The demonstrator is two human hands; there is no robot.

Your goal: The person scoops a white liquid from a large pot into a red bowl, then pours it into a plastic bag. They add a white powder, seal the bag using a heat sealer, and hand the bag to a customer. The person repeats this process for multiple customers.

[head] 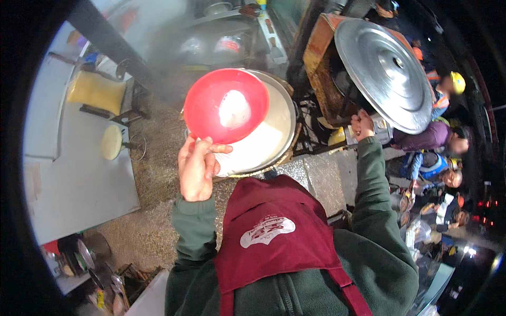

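Note:
My left hand (197, 168) pinches the near rim of a red plastic bowl (201, 98), which is tilted over a large round metal pot (292, 130). A bright white patch shows inside the bowl; I cannot tell whether it is liquid or glare. Pale, whitish liquid (272, 134) fills much of the pot, and part of it is hidden behind the bowl. On the right, my right hand (362, 124) grips the lower edge of a wide, round metal lid (379, 71). The lid is tilted up, with its small centre knob visible.
A rusty metal box (316, 59) stands behind the lid. At left are a white table (87, 189), a round stool (112, 142) and a filled yellowish bag (97, 93). Steam hangs over the back counter. Several people (425, 136) are along the right side.

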